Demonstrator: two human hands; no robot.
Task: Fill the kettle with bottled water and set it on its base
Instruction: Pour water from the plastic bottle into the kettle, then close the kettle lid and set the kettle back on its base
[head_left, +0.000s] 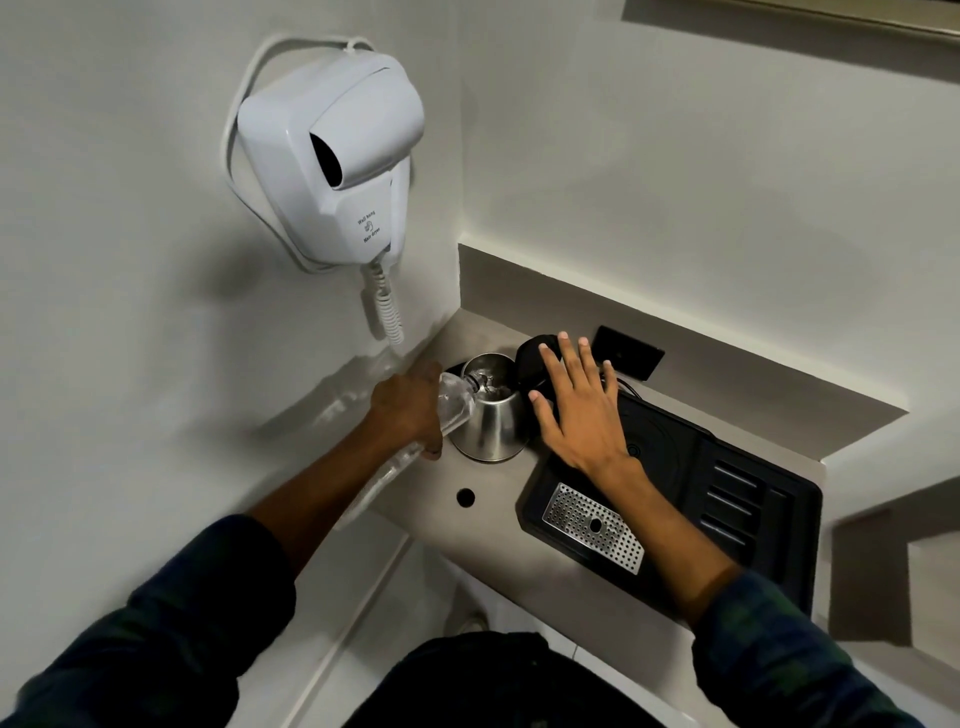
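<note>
A steel kettle (491, 418) stands on the beige counter (483, 525) with its black lid (532, 358) flipped open. My left hand (408, 405) grips a clear water bottle (457, 405), tilted with its neck over the kettle's mouth. Water shows inside the kettle. My right hand (579, 405) is spread flat, fingers apart, just right of the kettle over its black handle side, holding nothing. The round kettle base (660, 441) is a recess in the black tray (753, 499) to the right, partly hidden by my right hand.
A white wall-hung hair dryer (332, 156) with a coiled cord (387, 306) hangs above left of the kettle. A metal drip grate (592, 527) lies in the tray's front. A black wall socket (628, 353) sits behind. A round hole (466, 497) is in the counter.
</note>
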